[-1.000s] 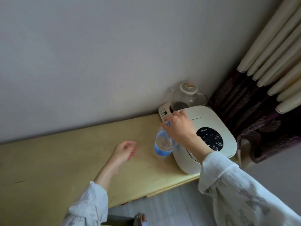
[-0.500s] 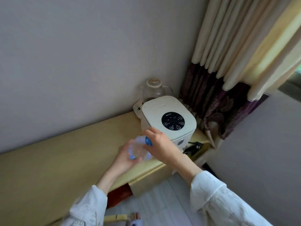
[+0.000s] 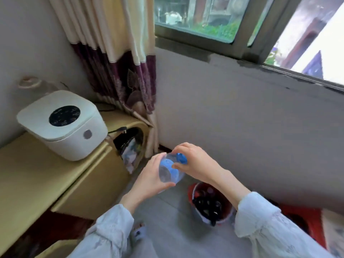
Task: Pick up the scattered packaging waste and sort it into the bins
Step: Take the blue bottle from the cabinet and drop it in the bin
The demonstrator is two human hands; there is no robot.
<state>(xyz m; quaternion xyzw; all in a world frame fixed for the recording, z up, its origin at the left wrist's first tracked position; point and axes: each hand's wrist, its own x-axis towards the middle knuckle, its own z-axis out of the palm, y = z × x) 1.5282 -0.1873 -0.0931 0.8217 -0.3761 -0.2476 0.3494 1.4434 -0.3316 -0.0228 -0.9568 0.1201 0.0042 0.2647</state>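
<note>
Plastic bottle [image 3: 170, 171] gripped between both hands' fingers [image 3: 178, 148].

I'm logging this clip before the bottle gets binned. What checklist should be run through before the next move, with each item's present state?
1. Bottle held: ok, left hand wraps its body.
2. Grip at the cap: ok, right hand fingers sit round the blue cap.
3. Cap off: not ok, it is on the neck.
4. Bottle empty: cannot tell, too blurred.
5. Bin within view: ok, a red one on the floor below the right forearm.
6. Right bin for plastic: cannot tell, contents are dark and unclear.
</note>
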